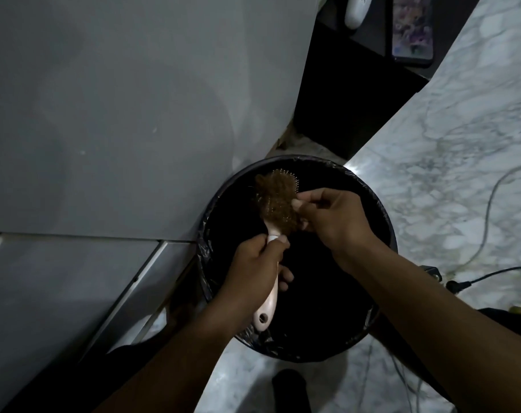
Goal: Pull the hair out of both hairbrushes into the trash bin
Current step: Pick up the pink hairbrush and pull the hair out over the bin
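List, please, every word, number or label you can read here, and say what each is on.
White object at the top edge: dark marks, cut off, too blurred to read.
Phone: colourful picture, no legible words.
Hairbrush, trash bin: no text visible.

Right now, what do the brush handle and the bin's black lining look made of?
The brush handle looks like smooth pink plastic, slightly glossy. The bin's lining is probably thin black plastic film: it crinkles and glints at the rim.

Dim, underexposed; wide-angle edge warping.
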